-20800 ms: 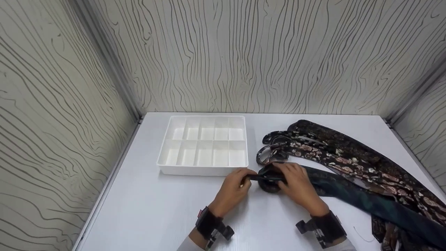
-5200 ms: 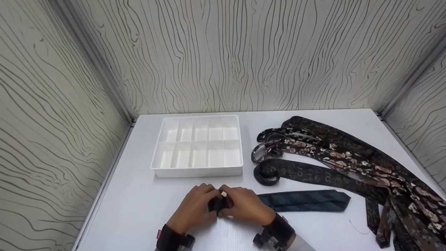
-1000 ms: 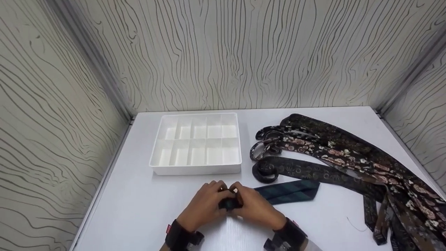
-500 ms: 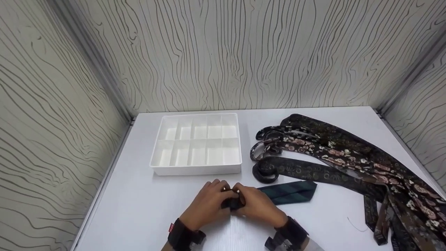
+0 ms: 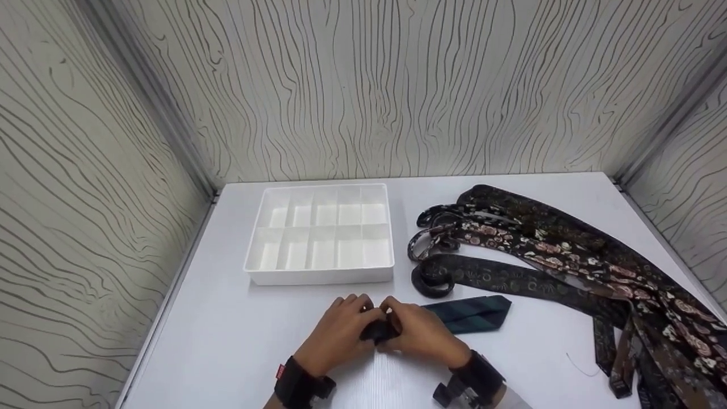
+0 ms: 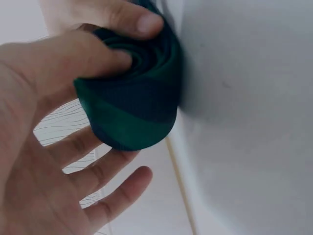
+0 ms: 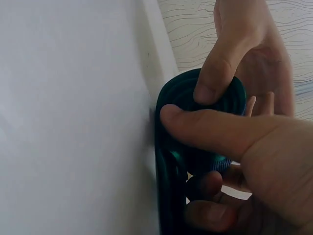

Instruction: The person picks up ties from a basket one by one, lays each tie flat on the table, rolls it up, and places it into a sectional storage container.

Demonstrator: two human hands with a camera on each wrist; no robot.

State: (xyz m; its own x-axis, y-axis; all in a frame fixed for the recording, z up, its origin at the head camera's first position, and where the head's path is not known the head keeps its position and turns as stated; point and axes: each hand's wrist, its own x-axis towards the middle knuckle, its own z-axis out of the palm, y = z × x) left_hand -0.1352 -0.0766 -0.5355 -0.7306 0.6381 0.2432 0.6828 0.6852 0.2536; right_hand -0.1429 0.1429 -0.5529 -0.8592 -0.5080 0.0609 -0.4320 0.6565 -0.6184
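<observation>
Nearside of tray (image 5: 321, 276), part-rolled striped tie (image 6: 131, 112) was pinched by left hand (image 5: 338, 332) and right hand (image 5: 425, 332); right of tray, patterned ties (image 5: 548, 248) largely unrolled.

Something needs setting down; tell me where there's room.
Free: table left of the white tray and left hand. Crowded: the right side, under patterned ties, and front middle, where that hand and the right hand grip the striped tie.

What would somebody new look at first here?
Probably the dark, flowery fabric neckties on the right of the white table. Then the left hand and right hand, front and centre, holding a partly rolled green-and-blue striped fabric necktie. Behind them sits a white rectangular plastic tray.
</observation>
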